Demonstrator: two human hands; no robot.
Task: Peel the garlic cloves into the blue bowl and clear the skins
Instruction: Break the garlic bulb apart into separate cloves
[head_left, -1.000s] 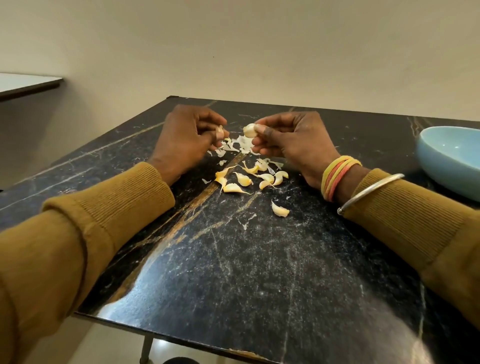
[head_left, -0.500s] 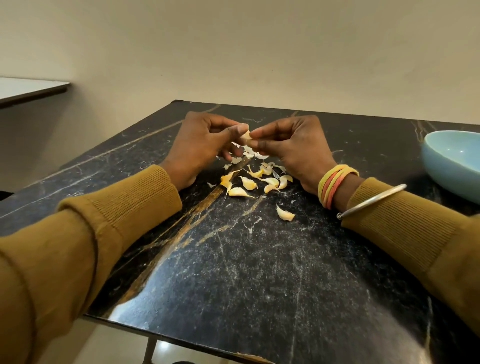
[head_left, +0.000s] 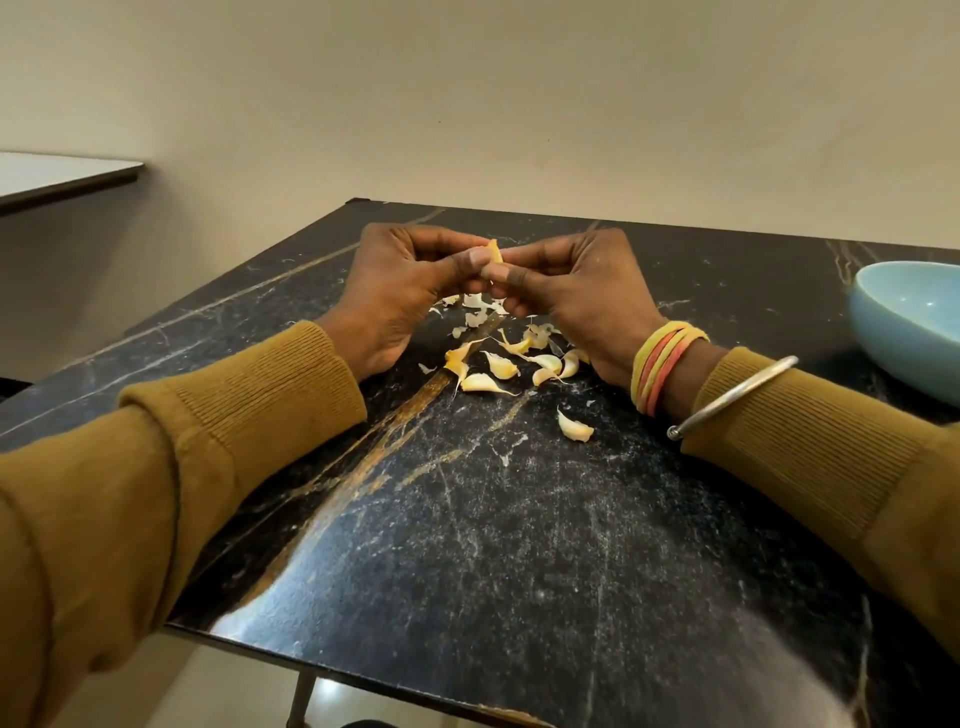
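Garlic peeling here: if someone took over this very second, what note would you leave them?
The left hand and the right hand both pinch one garlic clove between fingertips, above the table.
The loose cloves lie clustered below the hands, a lone clove nearer the person; white skins are scattered just beyond.
The blue bowl stands at far right; its visible part holds no cloves.
Done: some skin is off, judging by the scraps.
Left: finish this clove, peel the rest into the bowl, clear the skins.
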